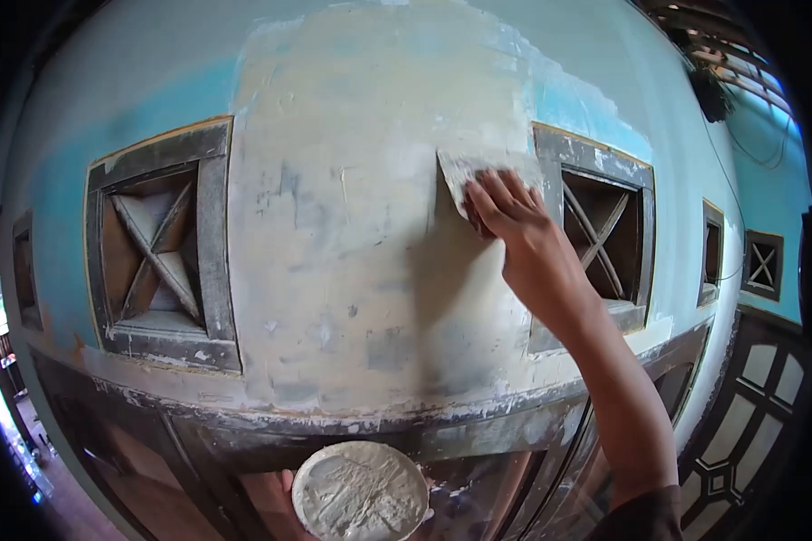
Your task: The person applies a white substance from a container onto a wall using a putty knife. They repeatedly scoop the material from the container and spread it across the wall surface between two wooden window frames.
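Note:
My right hand (507,206) is closed on a wide, flat putty scraper (454,173), smeared with pale filler, whose blade is against or very close to the wall. Around it the wall (370,225) is coated in cream and whitish filler with grey patches showing through. Low in the view is a round tub of putty (361,494), its surface pale grey and ridged. Of my left hand (287,481), only a bit of the fingers shows at the tub's left rim; the rest is hidden beneath and behind it.
Dark wooden vent frames with crossed bars stand left (161,248) and right (604,225) of the coated area. Below runs a dark, filler-spattered wooden frame (207,442) with glass panes. A panelled door (740,415) is at far right, with cables hanging above.

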Tool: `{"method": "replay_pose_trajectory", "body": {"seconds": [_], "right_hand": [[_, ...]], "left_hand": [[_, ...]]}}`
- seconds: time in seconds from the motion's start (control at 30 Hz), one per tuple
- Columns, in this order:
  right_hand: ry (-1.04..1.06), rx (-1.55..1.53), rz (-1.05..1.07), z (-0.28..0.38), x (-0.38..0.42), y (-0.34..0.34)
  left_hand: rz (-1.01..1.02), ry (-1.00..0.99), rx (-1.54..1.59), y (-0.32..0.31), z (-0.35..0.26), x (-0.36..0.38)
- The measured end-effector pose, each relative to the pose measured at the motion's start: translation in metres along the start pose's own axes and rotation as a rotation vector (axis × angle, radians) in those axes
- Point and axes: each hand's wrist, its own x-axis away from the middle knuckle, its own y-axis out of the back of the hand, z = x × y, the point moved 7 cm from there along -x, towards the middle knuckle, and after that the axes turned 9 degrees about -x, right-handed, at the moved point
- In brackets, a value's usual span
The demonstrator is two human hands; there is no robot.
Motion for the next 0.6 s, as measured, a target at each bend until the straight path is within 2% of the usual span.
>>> {"method": "replay_pose_trajectory", "body": {"seconds": [0.1, 0.23, 0.3, 0.37, 0.4, 0.6], "right_hand": [[-0.124, -0.14, -0.042, 0.004, 0.008, 0.02], [-0.018, -0.063, -0.327, -0.04, -0.065, 0.047], [0.005, -0.024, -0.343, -0.063, -0.09, 0.038], [-0.056, -0.126, -0.191, -0.068, -0.1, 0.018], [0.002, -0.074, -0.204, -0.059, -0.093, 0.011], [-0.023, -0.059, 0.001, 0.002, -0.015, -0.01]], "left_hand": [[-0.003, -0.018, -0.016, 0.005, 0.004, 0.011], [-0.009, -0.04, -0.034, 0.006, 0.0, 0.015], [-0.006, -0.048, -0.036, 0.003, 0.005, 0.016], [-0.01, -0.056, -0.046, -0.002, 0.003, 0.015], [-0.017, -0.062, -0.051, -0.004, 0.0, 0.015], [-0.049, -0.1, -0.052, -0.028, -0.025, 0.009]]}}
